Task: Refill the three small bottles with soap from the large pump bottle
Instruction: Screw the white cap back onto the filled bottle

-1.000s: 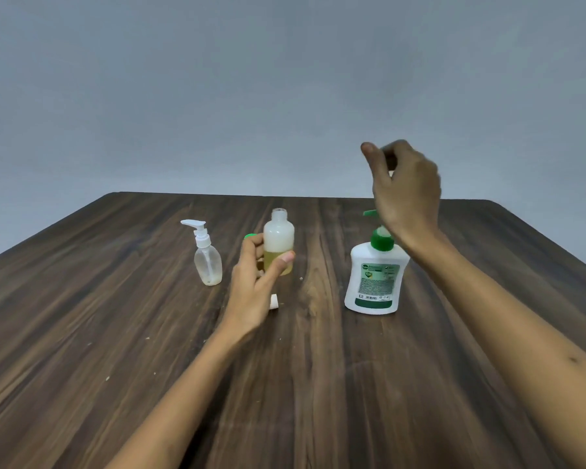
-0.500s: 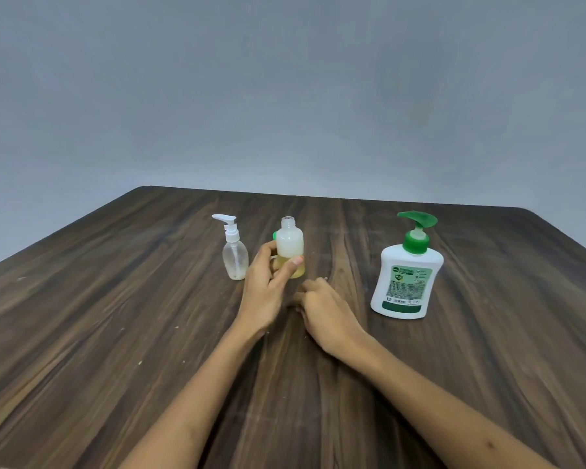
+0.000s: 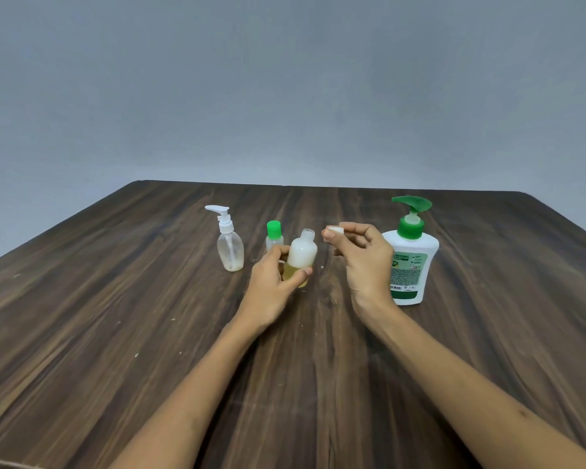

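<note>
My left hand grips a small frosted bottle with yellowish soap in its lower half; its neck is uncapped and it stands upright near the table's middle. My right hand pinches a small white cap just right of that bottle's mouth. Behind my left hand stands a small bottle with a green cap. Further left is a small clear bottle with a white pump. The large white pump bottle with a green pump stands on the right, partly hidden by my right hand.
All bottles stand on a dark wooden table with small pale specks on it. A plain grey wall rises behind the table's far edge.
My right hand left the large pump, dropped to the table beside the frosted bottle, then rose holding the white cap. My left hand kept its grip on the frosted bottle.
</note>
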